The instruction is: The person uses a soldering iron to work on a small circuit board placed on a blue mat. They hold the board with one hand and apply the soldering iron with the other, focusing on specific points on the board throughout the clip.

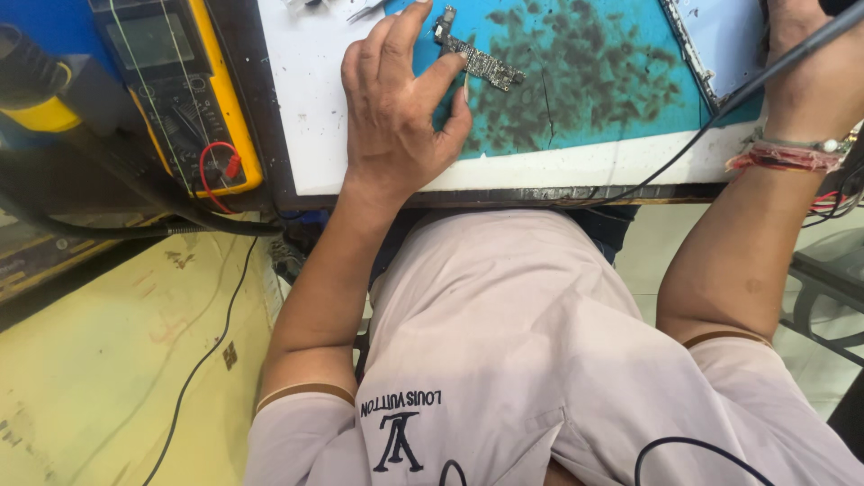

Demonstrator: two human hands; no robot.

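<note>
**Bench entry: small circuit board under the left hand**

Presently, the left hand (396, 108) lies palm-down at the near edge of the work mat, fingers spread loosely and closed on nothing; its index fingertip rests on or just beside the long, narrow, dark-green circuit board (477, 56) studded with small chips, while the thumb curls toward the palm without pinching. Whether the finger presses the board down or only touches it cannot be told.

The right hand (814, 63) is cut off by the top edge of the frame; a thin black tool shaft with trailing black cable (774, 67) crosses over it, but the fingers are out of sight, so its grasp cannot be told. A red-and-cream thread wristband (783, 157) circles that wrist.

Surroundings, working outward:
- Teal rubber work mat, heavily mottled with dark scorch stains (585, 90), carrying the board flat near its upper left.
- White tabletop border (315, 108) around the mat.
- Silver-edged phone frame (697, 54), partly visible at upper right of the mat.
- Yellow-cased multimeter with red lead (193, 99), left of the table.

State of work, as a judgement: the board lies bare and apart from the phone frame, so disassembly looks complete; the tool tip is not on the board, and reassembly is outstanding.
</note>
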